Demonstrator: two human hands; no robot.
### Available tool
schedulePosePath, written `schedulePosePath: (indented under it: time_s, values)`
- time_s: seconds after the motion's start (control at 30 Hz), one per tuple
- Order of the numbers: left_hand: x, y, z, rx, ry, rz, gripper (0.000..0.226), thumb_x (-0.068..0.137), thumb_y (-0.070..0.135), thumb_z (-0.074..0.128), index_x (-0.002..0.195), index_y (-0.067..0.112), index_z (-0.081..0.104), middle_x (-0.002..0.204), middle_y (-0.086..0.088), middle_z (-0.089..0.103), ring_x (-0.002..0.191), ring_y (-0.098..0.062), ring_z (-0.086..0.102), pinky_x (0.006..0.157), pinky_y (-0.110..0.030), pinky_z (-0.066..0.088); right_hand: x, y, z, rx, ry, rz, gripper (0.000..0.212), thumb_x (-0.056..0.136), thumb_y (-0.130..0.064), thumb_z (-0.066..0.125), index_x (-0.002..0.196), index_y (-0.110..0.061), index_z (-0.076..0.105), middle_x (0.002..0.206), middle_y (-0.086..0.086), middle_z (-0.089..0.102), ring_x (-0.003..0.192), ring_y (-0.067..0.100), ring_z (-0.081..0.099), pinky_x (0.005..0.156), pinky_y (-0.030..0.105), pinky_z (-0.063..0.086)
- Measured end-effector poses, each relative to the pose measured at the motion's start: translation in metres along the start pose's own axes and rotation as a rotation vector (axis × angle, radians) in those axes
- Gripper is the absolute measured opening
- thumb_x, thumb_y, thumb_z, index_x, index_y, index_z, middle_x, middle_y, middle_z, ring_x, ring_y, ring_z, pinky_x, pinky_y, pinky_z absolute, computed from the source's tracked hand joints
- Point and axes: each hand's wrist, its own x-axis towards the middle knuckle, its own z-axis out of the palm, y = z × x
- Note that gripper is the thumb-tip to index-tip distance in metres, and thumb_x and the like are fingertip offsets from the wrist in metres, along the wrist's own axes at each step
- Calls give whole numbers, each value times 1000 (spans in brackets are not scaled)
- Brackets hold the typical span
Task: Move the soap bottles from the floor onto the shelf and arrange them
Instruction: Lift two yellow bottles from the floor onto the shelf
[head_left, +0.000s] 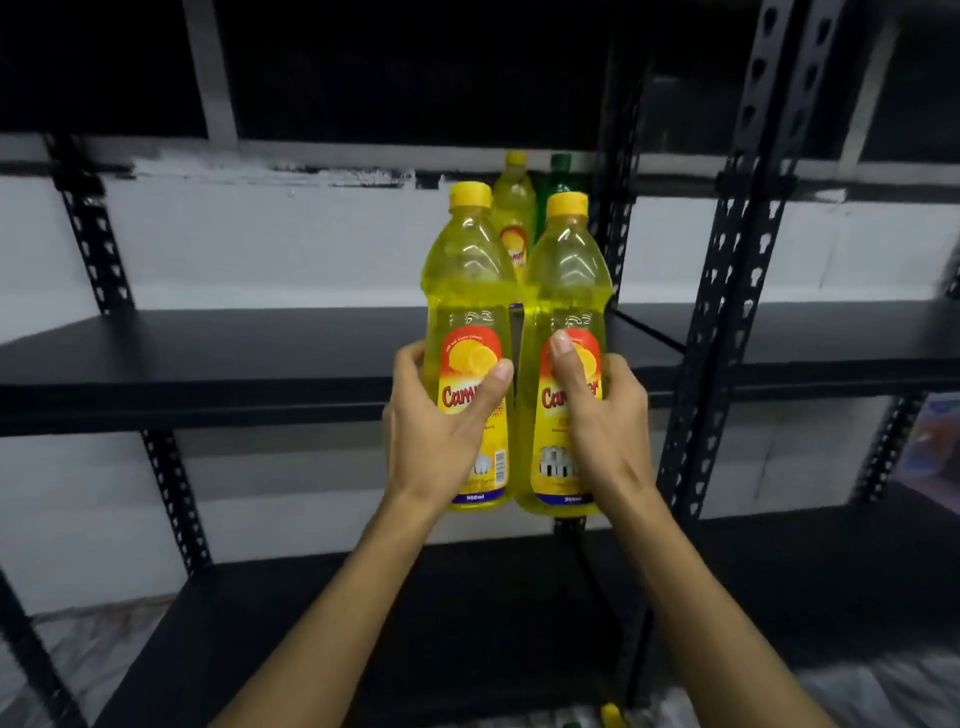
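Observation:
I hold two yellow soap bottles upright, side by side, in front of the black shelf (208, 358). My left hand (441, 415) grips the left yellow bottle (467, 291) around its label. My right hand (597, 415) grips the right yellow bottle (566, 296) the same way. Both bottles hang in the air just before the shelf's front edge. Behind them, at the back of the shelf board, stand another yellow bottle (511, 208) and a green bottle (558, 171), mostly hidden.
Black perforated uprights (727, 312) stand right of the bottles, and another (88, 228) at the left. A lower shelf board (363, 623) lies below my forearms. Crumpled plastic sheeting (883, 691) covers the floor; a yellow cap (610, 713) shows at the bottom edge.

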Motion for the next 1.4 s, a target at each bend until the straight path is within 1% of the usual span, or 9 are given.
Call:
schedulePosePath:
  time_s: [0.13, 0.23, 0.33, 0.47, 0.57, 0.9, 1.17, 1.3, 1.4]
  values:
    - [47, 15, 23, 59, 95, 148, 65, 77, 56, 79, 126, 27, 47, 98, 24, 63, 86, 14, 64, 73, -8, 52, 40, -22, 9, -15, 105, -134, 51, 87, -72, 57, 109, -26, 59, 94, -9, 71, 85, 2, 70, 81, 32, 58]
    - [72, 16, 39, 61, 117, 193, 71, 78, 58, 78, 131, 25, 44, 105, 19, 63, 93, 6, 65, 79, -16, 54, 66, -26, 15, -53, 153, -196, 53, 89, -71, 55, 114, -24, 57, 91, -14, 68, 80, -4, 66, 76, 26, 53]
    - [93, 10, 54, 56, 101, 199, 74, 80, 59, 75, 135, 24, 42, 117, 7, 64, 102, -9, 67, 81, -21, 55, 88, -21, 16, -89, 184, -199, 56, 87, -75, 54, 111, -25, 56, 91, -13, 68, 84, 2, 66, 84, 38, 57]
    - [116, -1, 69, 67, 52, 184, 74, 81, 58, 75, 137, 24, 40, 119, 5, 64, 102, -9, 67, 83, -24, 58, 108, -9, 8, -59, 152, -144, 60, 82, -83, 52, 106, -29, 60, 92, -9, 71, 87, 10, 70, 87, 47, 59]
    - [130, -12, 78, 53, 12, 159, 74, 80, 59, 75, 137, 27, 40, 116, 10, 64, 99, -2, 67, 85, -30, 59, 117, 0, 0, -18, 140, -131, 59, 80, -83, 53, 103, -30, 62, 94, -5, 74, 87, 14, 73, 85, 47, 61]
    - [153, -29, 96, 25, -112, 146, 68, 78, 59, 72, 133, 34, 40, 113, 17, 65, 97, 7, 66, 75, -17, 57, 157, 1, -4, -1, 216, -135, 70, 80, -85, 51, 114, -24, 59, 103, -5, 70, 96, 16, 68, 91, 51, 56]
    - [165, -36, 105, 48, -183, 120, 83, 75, 66, 71, 142, 35, 32, 121, 16, 62, 105, -2, 65, 87, -30, 59, 176, 19, 5, -119, 193, -201, 58, 84, -80, 52, 113, -30, 55, 94, -12, 69, 89, 8, 68, 88, 48, 58]
    - [165, -33, 103, 83, -211, 98, 87, 73, 70, 68, 144, 35, 29, 125, 12, 61, 102, -1, 65, 82, -25, 58, 179, 18, 3, -94, 149, -201, 56, 84, -74, 55, 116, -28, 55, 98, -11, 68, 91, 7, 68, 89, 45, 59]
    - [165, -26, 95, 206, -249, 102, 97, 72, 78, 64, 148, 36, 21, 141, 6, 52, 118, -11, 61, 91, -33, 57, 180, 16, -3, -99, 80, -188, 57, 81, -77, 54, 115, -32, 54, 104, -11, 68, 96, 9, 69, 92, 46, 58]
